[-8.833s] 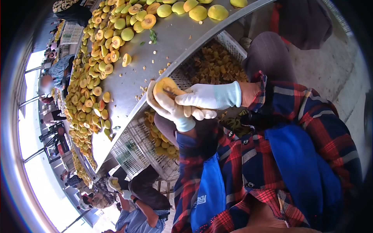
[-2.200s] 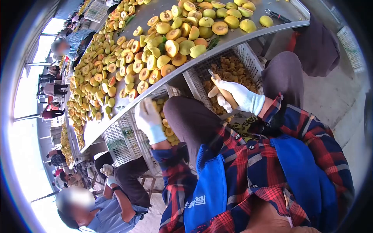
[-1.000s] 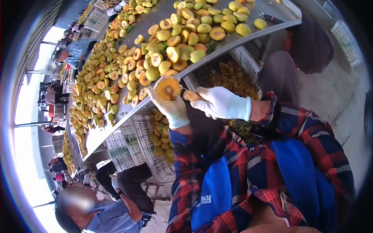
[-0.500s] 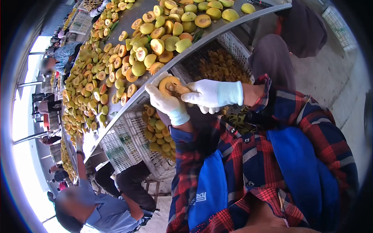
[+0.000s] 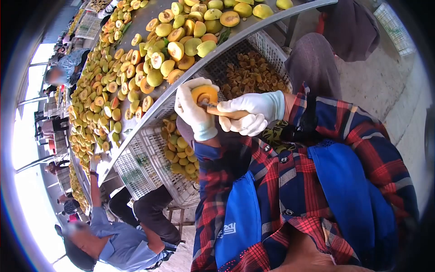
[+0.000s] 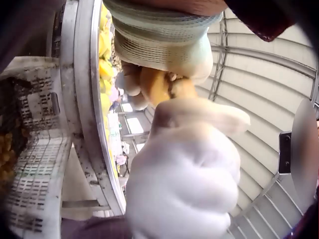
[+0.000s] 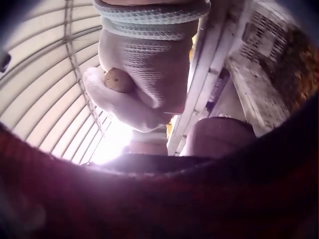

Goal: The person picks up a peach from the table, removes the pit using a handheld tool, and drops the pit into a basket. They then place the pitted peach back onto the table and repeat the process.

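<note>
My gloved left hand (image 5: pixel 190 109) holds a peach half (image 5: pixel 199 93), its orange cut face turned up, with the fingers wrapped round its far side. In my gloved right hand (image 5: pixel 260 106) is a pitting tool (image 5: pixel 233 114), gripped by its wooden handle. Its metal end meets the hollow at the fruit's centre. The left wrist view shows the right fist (image 6: pixel 182 174) close below the orange flesh (image 6: pixel 157 87). From the right wrist, the round butt of the wooden handle (image 7: pixel 118 79) pokes out of the curled hand; the metal end is hidden there.
A metal table (image 5: pixel 149 90) heaped with halved peaches (image 5: pixel 176 51) runs along the far side. Under its edge stand a crate of brown scraps (image 5: pixel 258 75) and a crate of peach halves (image 5: pixel 179 154). Another person (image 5: pixel 120 240) sits at the lower left.
A second ago the cut face lay flat to view with its centre filled; now it is tilted and shows a hollow. Earlier still, my left hand was lowered away from the tool, by the crate.
</note>
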The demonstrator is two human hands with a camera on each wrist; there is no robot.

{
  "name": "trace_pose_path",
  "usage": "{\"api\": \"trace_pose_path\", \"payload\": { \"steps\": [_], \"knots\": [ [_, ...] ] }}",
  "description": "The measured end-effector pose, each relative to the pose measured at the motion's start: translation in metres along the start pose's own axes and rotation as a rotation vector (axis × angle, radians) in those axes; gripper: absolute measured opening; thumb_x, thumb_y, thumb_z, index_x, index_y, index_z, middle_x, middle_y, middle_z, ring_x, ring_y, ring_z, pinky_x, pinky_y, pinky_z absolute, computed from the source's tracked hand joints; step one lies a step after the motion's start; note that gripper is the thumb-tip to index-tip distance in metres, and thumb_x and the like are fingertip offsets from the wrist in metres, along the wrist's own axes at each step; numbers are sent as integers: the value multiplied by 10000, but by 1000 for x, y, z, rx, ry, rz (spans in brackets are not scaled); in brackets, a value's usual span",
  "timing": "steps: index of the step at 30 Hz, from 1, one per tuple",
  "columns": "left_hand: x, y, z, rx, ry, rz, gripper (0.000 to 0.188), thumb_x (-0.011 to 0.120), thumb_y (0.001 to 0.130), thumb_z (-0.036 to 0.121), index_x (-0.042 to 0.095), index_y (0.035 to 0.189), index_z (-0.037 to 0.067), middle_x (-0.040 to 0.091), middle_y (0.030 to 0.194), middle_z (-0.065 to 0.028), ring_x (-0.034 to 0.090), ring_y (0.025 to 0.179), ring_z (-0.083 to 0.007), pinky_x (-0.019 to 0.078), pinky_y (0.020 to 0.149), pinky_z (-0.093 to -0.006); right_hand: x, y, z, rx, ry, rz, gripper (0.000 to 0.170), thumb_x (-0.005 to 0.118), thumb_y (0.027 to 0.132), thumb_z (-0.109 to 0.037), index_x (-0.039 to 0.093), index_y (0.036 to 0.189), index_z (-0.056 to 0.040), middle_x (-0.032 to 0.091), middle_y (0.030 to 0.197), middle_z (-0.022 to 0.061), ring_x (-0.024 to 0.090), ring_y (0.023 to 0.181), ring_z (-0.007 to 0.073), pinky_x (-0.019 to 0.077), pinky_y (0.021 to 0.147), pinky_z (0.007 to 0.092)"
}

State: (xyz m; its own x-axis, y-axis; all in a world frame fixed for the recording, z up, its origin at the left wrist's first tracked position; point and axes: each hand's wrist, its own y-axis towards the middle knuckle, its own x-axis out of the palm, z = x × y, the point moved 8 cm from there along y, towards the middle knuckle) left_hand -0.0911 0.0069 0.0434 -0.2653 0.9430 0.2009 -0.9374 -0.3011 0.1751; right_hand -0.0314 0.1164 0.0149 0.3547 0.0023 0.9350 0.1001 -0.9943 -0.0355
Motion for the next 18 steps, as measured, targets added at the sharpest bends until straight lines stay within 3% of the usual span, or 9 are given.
{"api": "trace_pose_path", "payload": {
  "steps": [2, 4, 6, 8, 12, 14, 15, 16, 18],
  "knots": [
    [8, 2, -7, -51, -211, 27, 525, 464, 992, 482, 596, 962, -25, 660, 809, -148, 648, 691, -233, 537, 605, -299, 11, 0, 0, -38, 120, -119, 545, 316, 1046, -473, 584, 945, -10, 390, 497, -27, 342, 344, 85, 318, 337, 225],
    [16, 2, -25, -306, -535, 118, 491, 467, 988, 490, 567, 1033, 11, 659, 883, -134, 651, 723, -258, 540, 615, -308, -3, -3, -13, -246, -385, 266, 536, 308, 1050, -463, 587, 948, -17, 385, 477, -22, 354, 335, 98, 336, 347, 244],
    [5, 5, -35, -342, -516, 156, 484, 482, 975, 496, 564, 1073, 29, 651, 935, -122, 655, 766, -277, 543, 657, -338, -15, -6, -14, -317, -809, 431, 592, 391, 993, -572, 589, 1023, -15, 493, 545, 10, 467, 411, 101, 413, 421, 261],
    [-14, 1, -45, -410, -606, 285, 507, 492, 963, 504, 570, 1112, 26, 659, 949, -133, 659, 799, -292, 544, 706, -368, -20, -14, -17, -427, -991, 567, 625, 388, 978, -606, 587, 1050, -18, 533, 624, 22, 504, 470, 101, 412, 425, 254],
    [-100, -6, -3, -62, 38, 503, 539, 468, 973, 501, 618, 1081, -6, 672, 979, -132, 657, 828, -280, 540, 730, -370, -80, -19, 3, -264, 311, 595, 635, 379, 985, -585, 587, 1174, -16, 508, 658, 3, 435, 487, 77, 382, 414, 234],
    [-148, -9, 23, -56, 442, 471, 362, 477, 1014, 307, 651, 998, -11, 670, 951, -116, 621, 854, -207, 501, 817, -377, -87, -29, 5, -261, 267, 570, 647, 369, 988, -581, 581, 1189, -3, 493, 624, -2, 419, 461, 77, 365, 403, 237],
    [-165, -9, 32, -41, 563, 540, 377, 536, 987, 325, 682, 921, -16, 671, 904, -105, 603, 834, -186, 481, 815, -332, -76, -25, 0, -252, 259, 416, 656, 338, 1002, -563, 559, 1226, 13, 472, 583, -3, 396, 418, 81, 348, 396, 239],
    [-174, -7, 40, -12, 715, 534, 395, 548, 977, 347, 677, 981, -27, 675, 924, -108, 601, 825, -176, 483, 789, -324, -75, -23, -2, -252, 263, 409, 656, 338, 1002, -563, 559, 1226, 13, 472, 583, -3, 396, 418, 81, 348, 396, 239],
    [-170, 7, 42, -132, 843, 416, 347, 563, 973, 306, 676, 1011, -19, 679, 933, -105, 607, 823, -168, 492, 782, -316, -52, -21, -26, -424, 159, 166, 655, 314, 1014, -542, 540, 1241, 29, 451, 553, -1, 366, 375, 86, 333, 375, 243]
  ]
}}
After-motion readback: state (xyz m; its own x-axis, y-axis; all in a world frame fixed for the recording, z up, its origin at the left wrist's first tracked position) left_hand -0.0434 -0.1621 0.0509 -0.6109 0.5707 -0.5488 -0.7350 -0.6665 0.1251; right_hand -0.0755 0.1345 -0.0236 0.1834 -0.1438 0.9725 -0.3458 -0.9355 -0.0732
